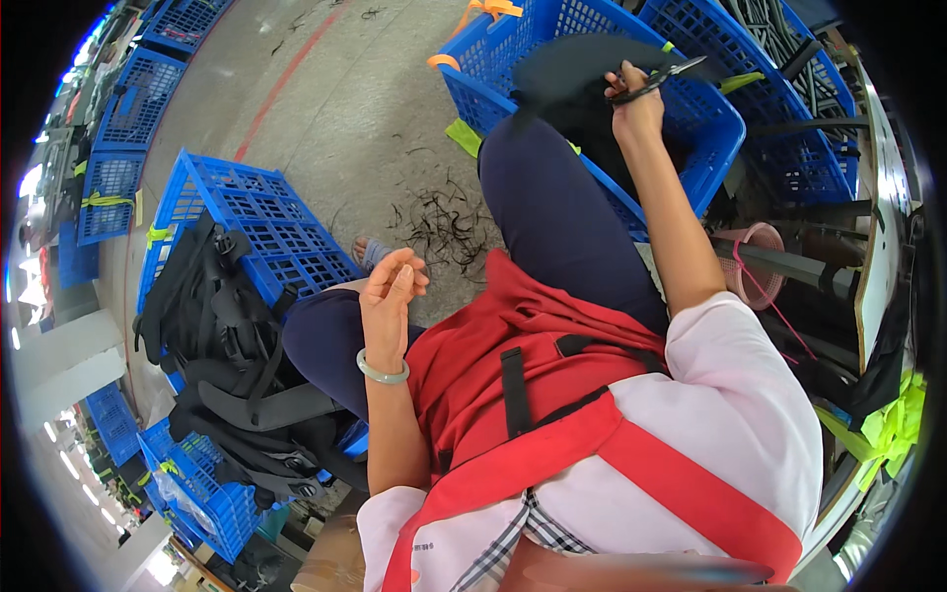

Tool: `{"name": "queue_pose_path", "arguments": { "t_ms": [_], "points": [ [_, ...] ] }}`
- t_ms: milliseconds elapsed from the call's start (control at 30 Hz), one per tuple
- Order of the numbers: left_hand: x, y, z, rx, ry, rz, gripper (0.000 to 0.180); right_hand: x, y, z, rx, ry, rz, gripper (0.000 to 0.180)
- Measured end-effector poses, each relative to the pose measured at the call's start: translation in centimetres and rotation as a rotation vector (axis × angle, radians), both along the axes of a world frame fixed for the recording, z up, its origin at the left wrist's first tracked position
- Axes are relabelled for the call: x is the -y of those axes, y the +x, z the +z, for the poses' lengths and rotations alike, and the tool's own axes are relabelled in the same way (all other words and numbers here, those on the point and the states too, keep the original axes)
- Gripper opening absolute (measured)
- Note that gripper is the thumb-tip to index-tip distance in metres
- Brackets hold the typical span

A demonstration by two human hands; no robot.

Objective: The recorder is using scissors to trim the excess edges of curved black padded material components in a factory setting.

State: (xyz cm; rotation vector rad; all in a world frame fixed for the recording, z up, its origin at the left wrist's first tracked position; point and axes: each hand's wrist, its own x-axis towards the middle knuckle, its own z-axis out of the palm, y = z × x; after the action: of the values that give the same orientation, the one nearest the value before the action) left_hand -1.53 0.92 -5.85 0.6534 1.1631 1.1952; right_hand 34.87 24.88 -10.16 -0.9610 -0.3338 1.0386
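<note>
A blue crate (483, 74) is standing by the right knee, while black straps (217, 306) are heaping up beside the left leg. A large black piece (572, 74) is lying across the crate. The left hand (395, 286) is hovering above the left leg, half-open and visibly holding nothing; the right hand (631, 89), fingers curled, is gripping scissors (681, 67) over the black piece.

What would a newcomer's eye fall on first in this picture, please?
Most likely the bright red apron in the middle of the picture. Next, perhaps, the scissors in the right hand, over the blue basket at upper right. Then the curly black scraps on the floor just above centre, and the heap of black straps at left.
</note>
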Motion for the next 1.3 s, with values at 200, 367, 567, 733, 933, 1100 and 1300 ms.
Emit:
{"name": "queue_pose_path", "arguments": {
  "t_ms": [200, 367, 567, 733, 933, 1100, 1300],
  "points": [
    [-1.5, 1.9, -0.8, -0.024, -0.013, -0.107, 0.025, 1.5, 5.9, -15.5, 0.238, -0.502, -0.024, 0.011],
    [0.7, 0.0, -1.0, -0.229, -0.049, -0.085, 0.024, 2.6, 1.9, -11.4, 0.309, -0.387, 0.318, 0.012],
    [-0.4, 0.9, 0.2, -0.398, 0.228, 0.044, 0.018, 4.8, 0.3, 1.4, 0.467, -0.23, 0.667, 0.052],
    [4.5, -4.8, 4.1, -0.347, 0.315, 0.428, 0.01, 3.5, -0.8, 3.5, 1.03, 0.185, 0.757, 0.041],
    [15.2, -15.3, 1.9, -1.228, 0.068, 1.109, 0.051, 6.5, -7.3, 5.5, 1.535, 0.161, 0.641, 0.04],
    [18.5, -15.1, -5.8, -0.389, -0.019, 1.234, 0.076, 6.0, -7.6, 4.4, 1.51, 0.109, 0.606, 0.045],
    [18.0, -13.3, -4.9, -0.417, -0.148, 1.433, 0.08, 6.0, -7.9, 4.8, 1.691, 0.062, 0.588, 0.046]
  ]
}}
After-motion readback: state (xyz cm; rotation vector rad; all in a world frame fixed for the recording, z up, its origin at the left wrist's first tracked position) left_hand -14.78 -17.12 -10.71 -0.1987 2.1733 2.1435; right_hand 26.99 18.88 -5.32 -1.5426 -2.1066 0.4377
